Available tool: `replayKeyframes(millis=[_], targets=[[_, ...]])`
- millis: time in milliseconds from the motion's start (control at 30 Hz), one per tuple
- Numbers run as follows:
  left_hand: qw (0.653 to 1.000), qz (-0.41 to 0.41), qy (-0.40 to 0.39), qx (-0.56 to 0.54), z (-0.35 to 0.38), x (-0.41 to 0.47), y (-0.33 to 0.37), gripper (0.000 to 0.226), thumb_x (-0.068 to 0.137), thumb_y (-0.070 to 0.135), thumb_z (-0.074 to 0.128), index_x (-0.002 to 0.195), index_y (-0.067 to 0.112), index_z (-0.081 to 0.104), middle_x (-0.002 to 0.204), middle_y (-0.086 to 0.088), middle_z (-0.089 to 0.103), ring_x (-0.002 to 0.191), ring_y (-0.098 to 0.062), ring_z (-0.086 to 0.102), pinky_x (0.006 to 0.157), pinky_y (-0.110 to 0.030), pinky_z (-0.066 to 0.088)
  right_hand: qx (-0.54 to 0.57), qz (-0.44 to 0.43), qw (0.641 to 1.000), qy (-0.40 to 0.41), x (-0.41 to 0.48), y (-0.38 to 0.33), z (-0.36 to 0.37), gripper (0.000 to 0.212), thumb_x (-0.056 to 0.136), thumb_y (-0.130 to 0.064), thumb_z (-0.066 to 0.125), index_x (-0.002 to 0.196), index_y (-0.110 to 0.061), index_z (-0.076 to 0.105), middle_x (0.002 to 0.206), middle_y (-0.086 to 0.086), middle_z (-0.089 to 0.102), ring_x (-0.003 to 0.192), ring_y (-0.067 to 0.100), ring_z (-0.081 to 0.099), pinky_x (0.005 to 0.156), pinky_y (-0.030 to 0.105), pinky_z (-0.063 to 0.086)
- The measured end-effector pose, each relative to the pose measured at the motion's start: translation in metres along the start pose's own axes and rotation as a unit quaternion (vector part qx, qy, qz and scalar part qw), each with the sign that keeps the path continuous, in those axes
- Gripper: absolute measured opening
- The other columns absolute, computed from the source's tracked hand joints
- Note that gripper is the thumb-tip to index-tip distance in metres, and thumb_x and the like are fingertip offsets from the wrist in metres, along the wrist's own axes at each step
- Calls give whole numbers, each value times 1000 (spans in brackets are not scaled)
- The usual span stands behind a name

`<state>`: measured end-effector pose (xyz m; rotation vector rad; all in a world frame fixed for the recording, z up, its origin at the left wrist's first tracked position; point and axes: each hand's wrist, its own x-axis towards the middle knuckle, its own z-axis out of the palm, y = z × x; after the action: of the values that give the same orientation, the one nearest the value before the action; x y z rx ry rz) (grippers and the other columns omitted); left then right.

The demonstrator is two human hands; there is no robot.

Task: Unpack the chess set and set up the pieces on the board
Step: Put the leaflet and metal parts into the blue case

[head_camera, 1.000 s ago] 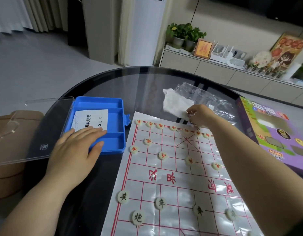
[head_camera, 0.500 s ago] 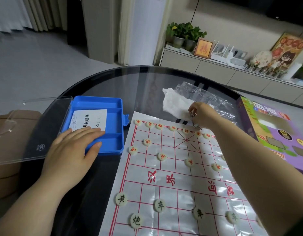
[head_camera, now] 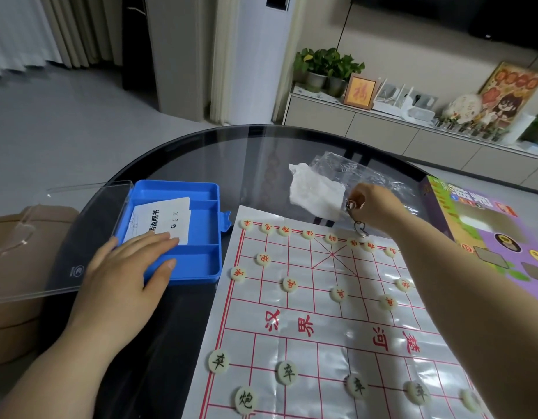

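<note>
While the left hand (head_camera: 125,267) lies flat with straight fingers on the near corner of an open blue plastic storage case (head_camera: 198,261), probably to stop it sliding on the round dark glass table (head_camera: 231,164), the right hand (head_camera: 376,204) reaches past the far edge of a white plastic board (head_camera: 322,267) printed with a red grid. That hand pinches a small metal keyring (head_camera: 360,226) between thumb and fingertips, and its rings dangle just above the back row. The keyring is no playing piece, so it is likely being lifted clear of the play area. Cream round pieces with red characters (head_camera: 289,284) sit on grid crossings along the far half of the board. Cream round pieces with dark characters (head_camera: 286,372) stand on the near half, whose last rows run out of view. The case holds only a white printed leaflet (head_camera: 162,219), and its clear hinged lid (head_camera: 50,237) is folded open to the left, so unpacking looks nearly finished. Crumpled white wrapping (head_camera: 316,192) and a clear plastic bag (head_camera: 346,166) lie beyond the board, pushed out of the way. A purple cardboard game box (head_camera: 488,225) rests at the table's right edge.
</note>
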<state>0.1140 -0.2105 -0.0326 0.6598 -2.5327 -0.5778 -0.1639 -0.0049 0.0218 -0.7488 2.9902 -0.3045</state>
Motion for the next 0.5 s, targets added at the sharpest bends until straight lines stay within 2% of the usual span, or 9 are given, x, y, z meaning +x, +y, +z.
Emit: replayKeyframes(millis=[67,200,267,333,400,500], targets=[[1000,-5,0,-5,0,0,0,48,77,35,39,113,14,63,124,-5,59,120,-23,47,105,-29,12,10,7,1000,4,-1,1,1,21,87,-1,51,106,-3,58,105,16,62,83,19,50,75,28,45],[1000,1,-4,-7,2,1,-3,48,77,35,38,113,15,64,124,-3,59,120,-20,47,106,-28,10,29,24,999,13,-1,1,1,18,87,-2,52,102,-2,61,104,16,63,82,18,49,63,21,40],[1000,5,-2,-6,2,2,-4,48,77,36,38,112,16,64,124,-2,58,121,-19,47,106,-27,9,34,27,999,18,-1,2,0,17,87,-3,52,102,-2,62,104,16,63,80,18,48,53,15,34],[1000,4,-2,-11,2,2,-3,49,77,37,37,113,17,63,125,-1,57,122,-18,46,106,-26,8,42,29,998,30,-1,2,-3,16,88,-4,52,101,-2,62,103,16,63,78,18,47,49,14,29],[1000,4,0,-18,2,2,-3,50,76,37,37,114,17,63,126,-1,57,123,-19,45,107,-26,8,50,23,997,45,-2,2,-10,17,89,-5,52,102,-2,61,102,16,63,76,16,47,49,14,28],[999,5,7,-32,1,2,-2,45,79,36,43,114,16,63,126,-1,57,123,-19,45,107,-25,9,73,9,993,91,-7,-4,-25,17,87,-6,56,102,-1,62,102,16,64,78,17,49,59,21,37]])
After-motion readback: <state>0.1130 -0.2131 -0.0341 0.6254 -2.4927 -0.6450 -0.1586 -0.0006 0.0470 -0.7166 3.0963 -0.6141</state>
